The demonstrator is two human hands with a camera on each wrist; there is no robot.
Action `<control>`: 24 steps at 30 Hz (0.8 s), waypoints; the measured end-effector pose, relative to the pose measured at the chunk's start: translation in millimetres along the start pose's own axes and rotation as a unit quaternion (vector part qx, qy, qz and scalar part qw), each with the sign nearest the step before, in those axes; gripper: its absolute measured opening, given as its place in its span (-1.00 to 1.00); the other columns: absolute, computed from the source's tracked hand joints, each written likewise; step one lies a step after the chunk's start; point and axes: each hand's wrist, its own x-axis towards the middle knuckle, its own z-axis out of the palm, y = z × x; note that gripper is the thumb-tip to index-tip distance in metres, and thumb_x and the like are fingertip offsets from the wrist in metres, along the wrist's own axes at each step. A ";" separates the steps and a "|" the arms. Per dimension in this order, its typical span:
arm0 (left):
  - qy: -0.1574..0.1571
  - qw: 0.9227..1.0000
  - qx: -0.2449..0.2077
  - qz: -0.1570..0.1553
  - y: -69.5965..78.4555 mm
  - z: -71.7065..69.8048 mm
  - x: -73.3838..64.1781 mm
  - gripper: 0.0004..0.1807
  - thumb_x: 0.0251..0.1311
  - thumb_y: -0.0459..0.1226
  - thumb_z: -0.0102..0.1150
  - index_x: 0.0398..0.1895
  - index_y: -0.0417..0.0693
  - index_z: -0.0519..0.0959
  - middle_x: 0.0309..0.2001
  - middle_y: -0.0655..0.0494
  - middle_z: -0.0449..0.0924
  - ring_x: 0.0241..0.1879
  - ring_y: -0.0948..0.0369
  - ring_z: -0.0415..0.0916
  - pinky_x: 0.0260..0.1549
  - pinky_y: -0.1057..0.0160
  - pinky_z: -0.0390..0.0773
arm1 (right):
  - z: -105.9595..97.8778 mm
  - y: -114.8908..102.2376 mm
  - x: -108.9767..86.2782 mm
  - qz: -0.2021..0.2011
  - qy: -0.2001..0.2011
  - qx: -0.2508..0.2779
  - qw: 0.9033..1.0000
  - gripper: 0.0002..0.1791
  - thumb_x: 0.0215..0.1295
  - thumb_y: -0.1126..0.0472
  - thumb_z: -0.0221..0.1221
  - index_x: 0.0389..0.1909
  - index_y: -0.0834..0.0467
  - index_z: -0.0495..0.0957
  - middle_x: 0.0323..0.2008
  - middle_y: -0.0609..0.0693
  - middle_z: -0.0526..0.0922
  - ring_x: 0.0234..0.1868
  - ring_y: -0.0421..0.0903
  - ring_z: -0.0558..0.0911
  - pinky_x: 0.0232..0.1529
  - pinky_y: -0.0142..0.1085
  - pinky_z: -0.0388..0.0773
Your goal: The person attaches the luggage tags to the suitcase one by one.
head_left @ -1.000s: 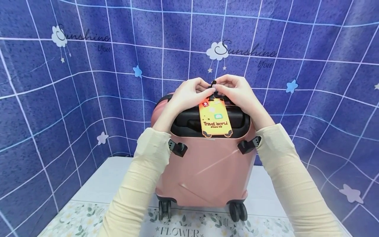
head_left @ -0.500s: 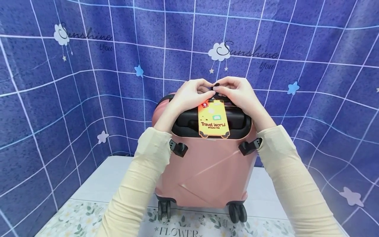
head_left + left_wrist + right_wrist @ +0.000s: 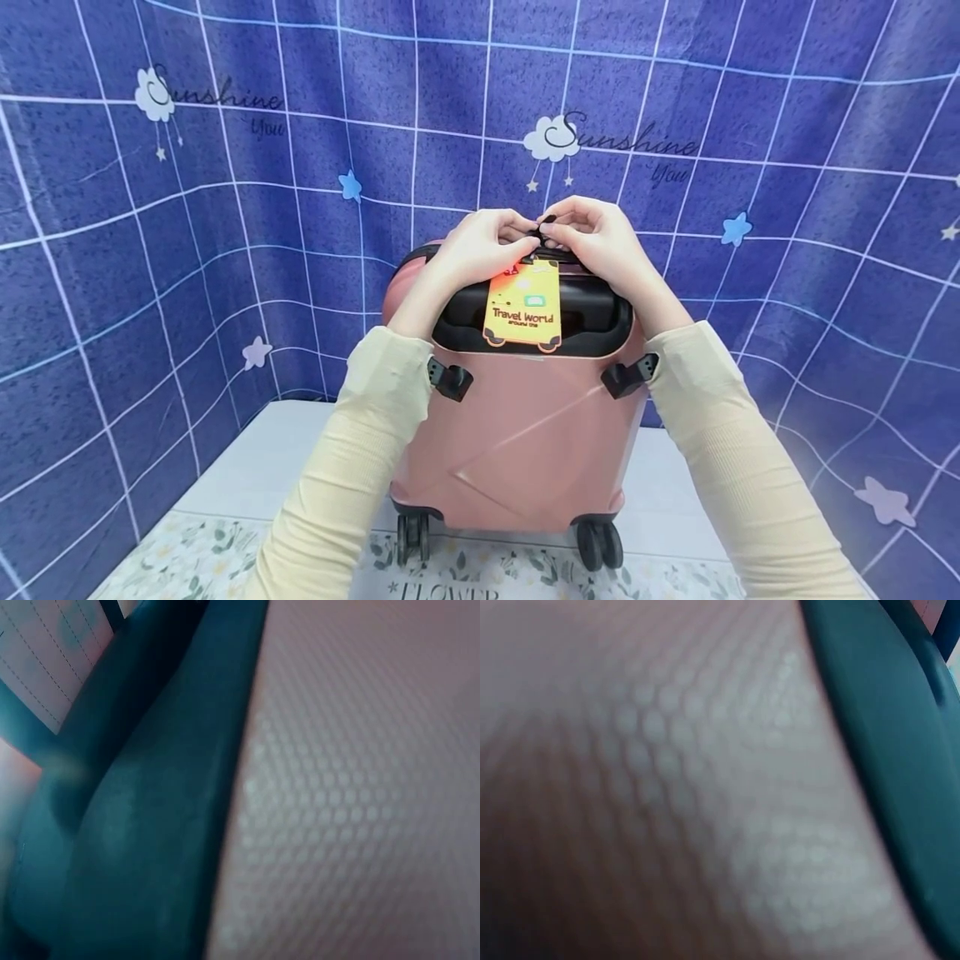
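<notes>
A yellow luggage tag [image 3: 522, 304] lettered "Travel World" hangs in front of the black handle recess at the top of a pink suitcase [image 3: 525, 442]. Above it, a black strap [image 3: 546, 227] rises between both hands. My left hand [image 3: 483, 242] pinches the strap low down, just over the tag's top edge. With thumb and fingertips, my right hand [image 3: 600, 233] pinches the strap's upper end. The handle is partly hidden behind hands and tag. Both wrist views are filled by the suitcase's textured pink shell [image 3: 337, 795] and its dark trim [image 3: 900, 750], with no fingers clearly visible.
The suitcase stands upright on black wheels [image 3: 598, 543] on a white surface with a floral mat [image 3: 202, 554]. Behind and at the sides hangs a blue gridded curtain [image 3: 420, 83]. A black wrist mount [image 3: 450, 379] sits at each cuff.
The tag has shifted left and slightly down, along with the left fingertips. The strap end that stood up above the right fingers now sits lower between the hands.
</notes>
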 end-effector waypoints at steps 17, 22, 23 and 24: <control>-0.014 1.000 0.000 -0.005 0.0 -1.9 -0.2 -0.60 0.25 -0.09 0.07 0.11 -0.02 0.53 -0.03 0.11 0.65 0.01 0.27 0.55 0.09 0.26 0.42 | 1.7 -1.2 -0.1 0.011 0.015 0.025 1.000 -0.84 0.23 0.31 0.19 -0.20 0.31 0.56 -0.46 -0.13 0.65 -0.46 -0.30 0.62 -0.36 -0.49 0.56; -0.014 1.000 -0.002 -0.008 1.0 -1.2 -1.3 -0.59 0.25 -0.07 0.08 0.12 0.00 0.53 -0.04 0.12 0.65 0.01 0.28 0.54 0.10 0.27 0.41 | 1.2 -2.8 -1.3 0.019 0.014 0.031 0.999 -0.82 0.24 0.32 0.17 -0.19 0.33 0.55 -0.48 -0.14 0.65 -0.47 -0.31 0.63 -0.36 -0.49 0.56; -0.015 1.000 -0.002 -0.010 1.2 -1.1 -1.2 -0.58 0.25 -0.07 0.08 0.12 0.00 0.53 -0.04 0.12 0.65 0.01 0.28 0.54 0.10 0.27 0.41 | 0.7 -2.9 -1.6 0.020 0.013 0.032 0.999 -0.82 0.24 0.32 0.17 -0.18 0.34 0.55 -0.47 -0.14 0.66 -0.46 -0.31 0.63 -0.36 -0.49 0.56; -0.014 1.000 -0.001 -0.011 1.6 -1.1 -1.2 -0.57 0.24 -0.06 0.08 0.13 0.00 0.52 -0.05 0.12 0.65 0.01 0.27 0.54 0.10 0.26 0.41 | 0.1 -2.8 -1.9 0.020 0.012 0.034 0.999 -0.81 0.25 0.31 0.17 -0.17 0.34 0.55 -0.46 -0.13 0.66 -0.45 -0.31 0.63 -0.35 -0.49 0.56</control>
